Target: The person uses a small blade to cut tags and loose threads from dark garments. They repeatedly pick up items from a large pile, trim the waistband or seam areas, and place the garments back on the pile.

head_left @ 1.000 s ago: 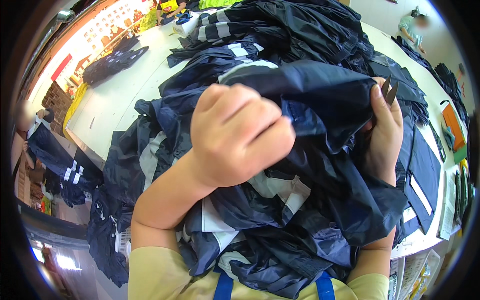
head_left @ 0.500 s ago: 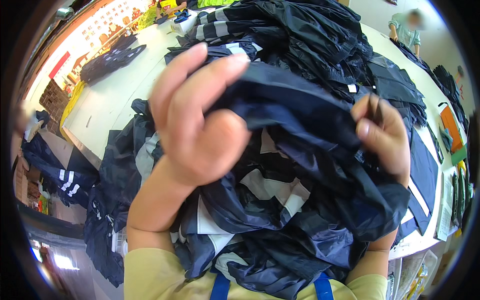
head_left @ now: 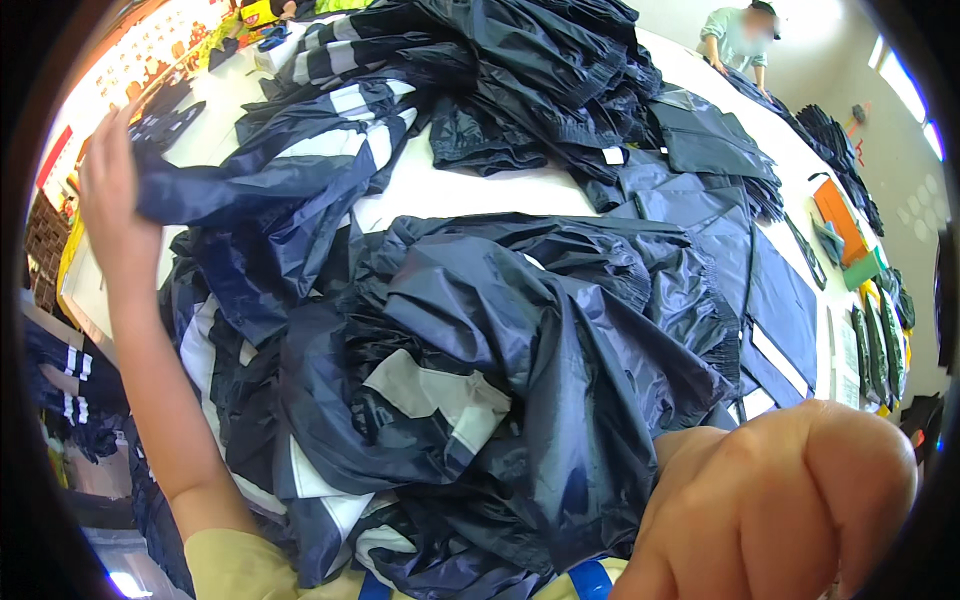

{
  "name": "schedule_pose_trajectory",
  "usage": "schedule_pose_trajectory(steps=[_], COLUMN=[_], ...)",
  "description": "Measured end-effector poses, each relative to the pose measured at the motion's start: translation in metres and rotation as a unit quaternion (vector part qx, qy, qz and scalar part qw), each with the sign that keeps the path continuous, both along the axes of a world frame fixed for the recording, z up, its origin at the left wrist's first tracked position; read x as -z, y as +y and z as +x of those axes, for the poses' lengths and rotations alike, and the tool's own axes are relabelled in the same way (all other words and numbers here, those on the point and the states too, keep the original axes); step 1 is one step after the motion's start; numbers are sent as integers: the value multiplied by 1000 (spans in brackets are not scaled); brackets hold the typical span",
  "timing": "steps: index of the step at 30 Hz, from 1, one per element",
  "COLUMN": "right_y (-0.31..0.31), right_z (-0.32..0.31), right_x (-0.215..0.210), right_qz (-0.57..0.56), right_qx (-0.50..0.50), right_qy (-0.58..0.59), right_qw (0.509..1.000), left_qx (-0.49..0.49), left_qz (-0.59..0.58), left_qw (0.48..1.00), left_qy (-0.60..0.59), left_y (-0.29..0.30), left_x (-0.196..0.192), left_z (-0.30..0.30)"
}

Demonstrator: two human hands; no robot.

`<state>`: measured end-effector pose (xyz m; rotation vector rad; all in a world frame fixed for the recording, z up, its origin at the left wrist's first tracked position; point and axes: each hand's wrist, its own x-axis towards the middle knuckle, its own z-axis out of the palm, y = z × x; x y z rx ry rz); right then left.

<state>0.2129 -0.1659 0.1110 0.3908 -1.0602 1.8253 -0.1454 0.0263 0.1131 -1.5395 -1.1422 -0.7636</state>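
A crumpled heap of dark navy garments (head_left: 450, 290) with white and grey strips lies in front of me. On the far left my left hand (head_left: 115, 195) is raised at the end of an outstretched arm. It holds the end of a navy garment piece (head_left: 230, 195), which stretches from the hand toward the heap and the striped fabric (head_left: 345, 130). Close up at the lower right is my right hand (head_left: 780, 500), curled into a fist with its back showing. Whatever its fingers may hold is hidden.
Behind the heap stands a tall pile of dark garments (head_left: 560, 60) on the white table (head_left: 490, 190). Flat dark pieces (head_left: 790, 310) lie at the right, near an orange box (head_left: 845, 220). A person (head_left: 740, 40) stands at the far right.
My left hand has swung far left, pulling fabric with it. My right hand has come down and much closer, off the fabric it gripped. The view has shifted right.
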Motion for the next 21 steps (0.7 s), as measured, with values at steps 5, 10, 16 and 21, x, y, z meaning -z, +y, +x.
schedule_pose_trajectory(steps=[5, 10, 16, 21], right_y=[-12, 2, 1, 30], right_z=[4, -19, -8, 1], right_x=[-6, -9, -9, 3], right_qz=[-81, -67, -113, -70], right_qx=[26, -28, 73, 155], right_qy=[95, 162, 55, 139], right_qw=[992, 984, 989, 976], left_qx=[36, 64, -97, 37], left_qz=[-385, -512, -457, -434], left_qw=[922, 856, 883, 899], left_qy=[6, -12, -50, -47], left_y=[45, 162, 205, 189], left_x=[11, 111, 176, 132], left_z=[169, 215, 163, 153])
